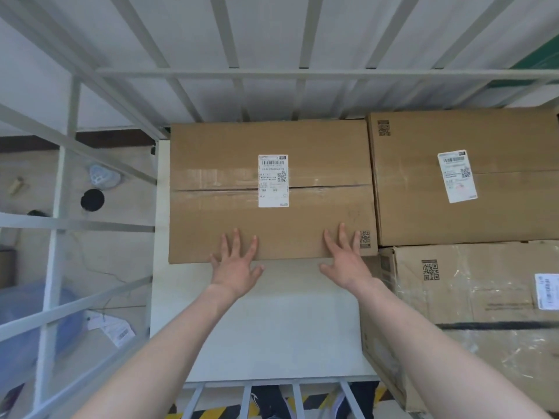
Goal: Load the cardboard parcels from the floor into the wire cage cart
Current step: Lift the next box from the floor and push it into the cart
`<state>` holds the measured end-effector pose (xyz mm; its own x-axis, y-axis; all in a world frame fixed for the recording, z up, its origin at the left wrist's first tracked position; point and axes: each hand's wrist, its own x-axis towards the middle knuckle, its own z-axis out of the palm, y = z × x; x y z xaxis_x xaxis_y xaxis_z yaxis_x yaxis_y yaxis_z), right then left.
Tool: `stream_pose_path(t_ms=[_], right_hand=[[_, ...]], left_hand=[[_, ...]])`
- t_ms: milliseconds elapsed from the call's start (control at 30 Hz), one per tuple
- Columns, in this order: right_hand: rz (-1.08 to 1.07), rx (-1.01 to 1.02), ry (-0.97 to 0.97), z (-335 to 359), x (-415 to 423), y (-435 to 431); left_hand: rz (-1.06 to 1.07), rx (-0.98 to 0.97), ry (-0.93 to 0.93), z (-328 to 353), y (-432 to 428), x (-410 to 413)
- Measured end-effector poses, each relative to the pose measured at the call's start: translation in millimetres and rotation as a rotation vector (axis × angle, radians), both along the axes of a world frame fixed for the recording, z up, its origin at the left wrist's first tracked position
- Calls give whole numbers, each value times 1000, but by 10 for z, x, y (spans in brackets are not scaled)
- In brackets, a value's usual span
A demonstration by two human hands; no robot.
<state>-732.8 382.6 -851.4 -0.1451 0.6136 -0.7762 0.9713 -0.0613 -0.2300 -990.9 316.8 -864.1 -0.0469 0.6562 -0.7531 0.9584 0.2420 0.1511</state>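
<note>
A flat brown cardboard parcel (317, 152) with a white shipping label lies inside the wire cage cart (272, 73), pushed against the cart's far wall. My left hand (234, 263) and my right hand (344, 258) rest with fingers spread on the parcel's near edge, flat on its top, gripping nothing. A second labelled parcel (465, 225) lies right of it at the back. A third parcel (472, 300) wrapped in clear tape sits at the front right.
The cart's white floor (266, 328) shows bare between my arms. White bars form the left side (57, 225) and near rail. Outside on the left lie a blue bag (27, 316), a black disc (92, 200) and paper tags. Yellow-black hazard tape marks the floor below.
</note>
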Motion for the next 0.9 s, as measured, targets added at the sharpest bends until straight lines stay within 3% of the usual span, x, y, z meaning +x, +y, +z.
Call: stream_pose_path(t_ms=[400,567,900], right_hand=[[27,74,35,-31,36,292],[54,7,-17,188,118,320],[97,97,43,1727,518,-17]], left_hand=[[46,26,-22,-27,368,-82],[72,64,-19,175,439,0],[12,159,-104,1778,226,1047]])
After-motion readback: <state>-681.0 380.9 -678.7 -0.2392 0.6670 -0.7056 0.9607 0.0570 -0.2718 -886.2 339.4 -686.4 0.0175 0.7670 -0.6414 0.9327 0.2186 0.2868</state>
